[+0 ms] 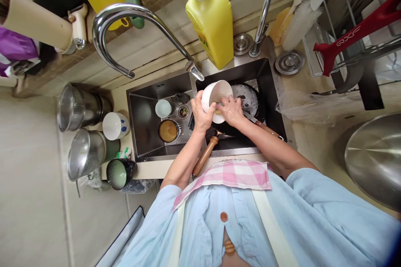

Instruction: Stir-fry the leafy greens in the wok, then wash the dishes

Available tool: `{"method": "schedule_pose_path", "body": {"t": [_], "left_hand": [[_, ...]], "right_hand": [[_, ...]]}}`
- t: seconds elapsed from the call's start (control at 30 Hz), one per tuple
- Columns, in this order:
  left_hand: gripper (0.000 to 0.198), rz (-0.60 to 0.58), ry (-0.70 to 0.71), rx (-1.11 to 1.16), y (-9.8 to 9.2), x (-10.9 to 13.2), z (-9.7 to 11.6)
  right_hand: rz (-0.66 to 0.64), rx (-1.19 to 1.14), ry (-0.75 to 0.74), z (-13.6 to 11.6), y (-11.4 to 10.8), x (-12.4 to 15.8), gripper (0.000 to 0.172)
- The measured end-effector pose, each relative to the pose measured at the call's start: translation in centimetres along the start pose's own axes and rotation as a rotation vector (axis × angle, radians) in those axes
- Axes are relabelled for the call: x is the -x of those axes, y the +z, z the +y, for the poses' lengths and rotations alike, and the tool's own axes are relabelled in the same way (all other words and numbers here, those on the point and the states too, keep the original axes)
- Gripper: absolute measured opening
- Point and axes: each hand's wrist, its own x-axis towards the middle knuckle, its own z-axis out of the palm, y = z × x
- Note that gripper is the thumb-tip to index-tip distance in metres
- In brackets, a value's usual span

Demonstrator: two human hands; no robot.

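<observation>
The right hand [232, 108] has its fingers bent into the mouth of a white ceramic bowl [213, 100], pressing a small yellowish pad [218, 111], partly hidden and perhaps a sponge, against the inner wall. The left hand [201, 113] has its fingers closed around the bowl's outer wall on the opposite side. The bowl is tilted, its mouth turned toward the right hand, which is the nearer to its interior. It is held above the right basin, just beside the divider of a stainless steel double sink [140, 125]. Beneath it lies a black frying pan [247, 100], its wooden handle [205, 156] running across the sink's near edge. In the left basin stand a small pale bowl [163, 108] and a stained cup [168, 130]. A yellow dish soap bottle [210, 20] stands beyond the far edge.
</observation>
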Motion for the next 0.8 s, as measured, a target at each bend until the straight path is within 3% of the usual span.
{"method": "schedule_pose_path", "body": {"t": [0.23, 0.33, 0.47, 0.6, 0.67, 0.8], "left_hand": [[0.066, 0.043, -0.121, -0.025, 0.1, 0.9, -0.4], [0.063, 0.045, -0.123, -0.030, -0.6, 1.0, -0.4], [0.064, 0.053, -0.111, -0.043, -1.1, 1.0, -0.4], [0.065, 0.072, -0.128, -0.053, -0.8, 1.0, -0.7], [0.068, 0.087, -0.140, -0.063, -0.5, 1.1, -0.8], [0.070, 0.081, -0.133, -0.058, 0.3, 1.1, -0.9]], "right_hand": [[0.202, -0.055, 0.368, 5.2, 2.1, -2.2, 0.032], [0.164, -0.123, 0.513, 8.5, 3.5, -2.8, 0.029], [0.085, -0.194, 0.527, 10.8, 4.3, -2.8, 0.020], [0.138, -0.218, 0.513, 10.1, 2.1, -3.0, 0.014], [0.233, -0.241, 0.471, 8.7, 0.5, -3.1, 0.022], [0.324, -0.657, 0.315, 3.6, -1.3, -3.1, 0.031]]}}
